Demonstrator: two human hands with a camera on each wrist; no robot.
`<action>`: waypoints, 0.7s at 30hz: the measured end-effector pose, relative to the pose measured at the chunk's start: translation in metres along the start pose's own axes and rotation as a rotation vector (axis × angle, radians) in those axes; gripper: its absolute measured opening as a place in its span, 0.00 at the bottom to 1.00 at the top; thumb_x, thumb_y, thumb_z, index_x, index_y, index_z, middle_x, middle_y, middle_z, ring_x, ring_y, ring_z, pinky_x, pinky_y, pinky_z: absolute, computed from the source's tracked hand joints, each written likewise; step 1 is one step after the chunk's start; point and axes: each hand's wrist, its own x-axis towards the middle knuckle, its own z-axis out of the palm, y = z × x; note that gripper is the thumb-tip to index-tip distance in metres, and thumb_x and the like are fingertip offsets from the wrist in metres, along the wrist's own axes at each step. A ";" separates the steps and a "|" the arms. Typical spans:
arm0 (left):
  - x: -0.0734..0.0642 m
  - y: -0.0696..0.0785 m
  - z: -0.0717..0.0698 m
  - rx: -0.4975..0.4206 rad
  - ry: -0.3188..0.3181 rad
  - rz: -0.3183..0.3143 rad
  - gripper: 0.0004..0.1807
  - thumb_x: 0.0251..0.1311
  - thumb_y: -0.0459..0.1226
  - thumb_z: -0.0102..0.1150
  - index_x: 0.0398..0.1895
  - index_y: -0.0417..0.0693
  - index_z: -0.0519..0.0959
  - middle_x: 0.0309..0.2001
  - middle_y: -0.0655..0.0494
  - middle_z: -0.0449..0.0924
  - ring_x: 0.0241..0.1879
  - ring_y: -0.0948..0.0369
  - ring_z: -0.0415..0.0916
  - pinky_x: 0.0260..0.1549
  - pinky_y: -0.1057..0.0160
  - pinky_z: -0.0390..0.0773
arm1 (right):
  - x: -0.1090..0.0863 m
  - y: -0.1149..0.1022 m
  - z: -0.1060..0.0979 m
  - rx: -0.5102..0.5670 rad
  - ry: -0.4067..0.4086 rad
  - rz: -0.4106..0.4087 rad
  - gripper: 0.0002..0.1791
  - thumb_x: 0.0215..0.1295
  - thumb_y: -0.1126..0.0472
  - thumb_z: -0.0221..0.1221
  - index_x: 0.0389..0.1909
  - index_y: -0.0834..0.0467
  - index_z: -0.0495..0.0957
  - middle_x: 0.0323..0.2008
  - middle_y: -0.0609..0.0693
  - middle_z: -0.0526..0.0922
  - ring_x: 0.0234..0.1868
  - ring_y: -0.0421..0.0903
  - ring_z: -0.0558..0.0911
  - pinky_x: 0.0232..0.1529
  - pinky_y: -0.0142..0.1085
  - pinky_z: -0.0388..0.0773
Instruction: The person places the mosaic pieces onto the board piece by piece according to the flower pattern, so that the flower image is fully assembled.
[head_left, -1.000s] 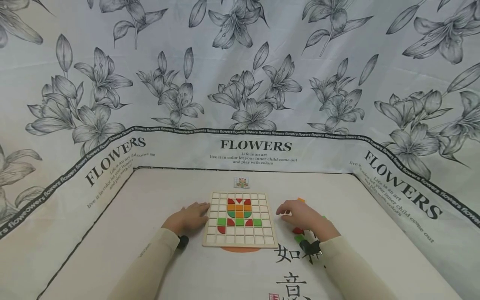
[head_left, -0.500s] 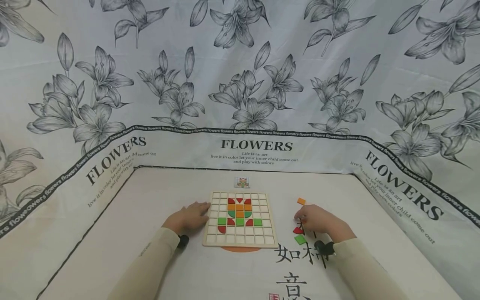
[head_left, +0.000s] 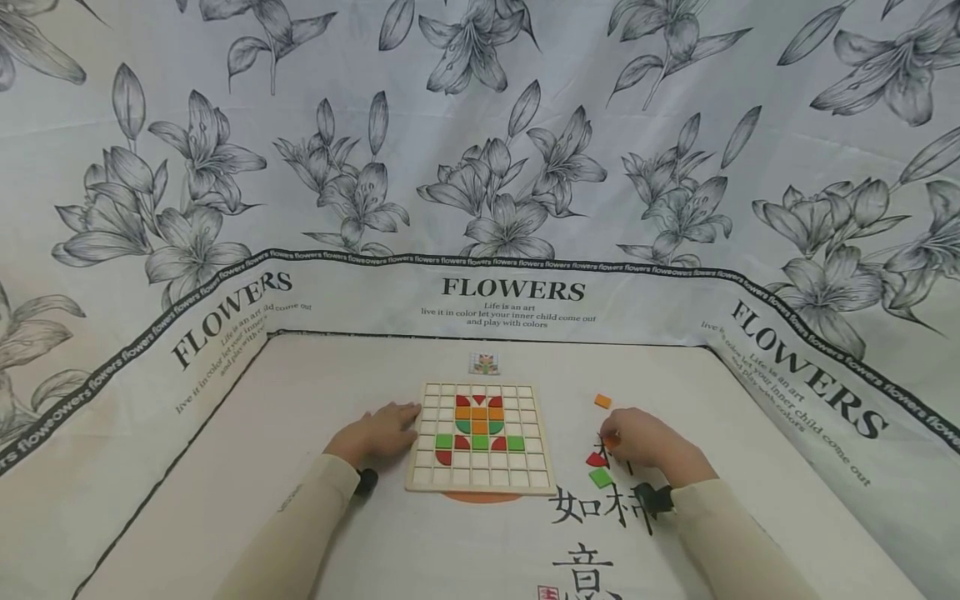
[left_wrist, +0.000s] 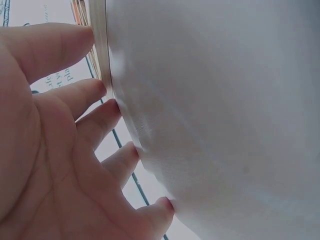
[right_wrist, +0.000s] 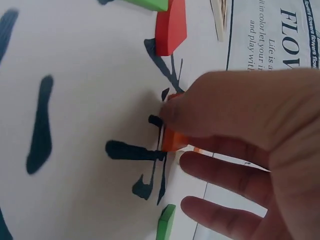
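My left hand lies at the left side of a wooden grid board, its fingers spread and the fingertips against the board's edge. On the board, red, orange and green tiles form a flower-like pattern around an orange tile. To the right of the board, my right hand pinches an orange block between thumb and finger, low over the cloth. The thumb covers part of the block. A red block and a green block lie just nearer me, beside that hand.
Another orange block lies beyond the right hand. A green block shows below the fingers in the right wrist view. Behind the board lies a small picture card. A flower-printed curtain encloses the table.
My right hand has moved right from beside the board to the loose blocks, and an orange block now shows between its fingers. The left hand stays at the board.
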 end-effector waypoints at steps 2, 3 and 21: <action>-0.001 0.001 -0.001 -0.005 0.000 0.001 0.31 0.69 0.47 0.43 0.75 0.51 0.58 0.76 0.53 0.56 0.77 0.48 0.46 0.73 0.37 0.47 | 0.001 0.000 0.002 -0.010 0.015 -0.012 0.12 0.59 0.66 0.63 0.45 0.57 0.83 0.41 0.48 0.83 0.41 0.46 0.76 0.52 0.49 0.79; -0.001 0.002 -0.001 -0.006 -0.001 0.001 0.31 0.70 0.47 0.43 0.75 0.51 0.58 0.76 0.53 0.56 0.77 0.48 0.46 0.73 0.37 0.47 | 0.002 -0.001 0.003 -0.016 0.023 -0.018 0.12 0.60 0.65 0.63 0.44 0.57 0.83 0.41 0.48 0.83 0.40 0.46 0.76 0.52 0.49 0.79; -0.001 0.001 -0.001 -0.009 -0.006 0.000 0.31 0.70 0.47 0.44 0.75 0.52 0.58 0.76 0.53 0.56 0.77 0.48 0.46 0.73 0.37 0.47 | 0.009 -0.026 0.012 0.026 0.142 -0.186 0.14 0.63 0.57 0.60 0.48 0.55 0.84 0.37 0.44 0.82 0.33 0.40 0.73 0.39 0.38 0.76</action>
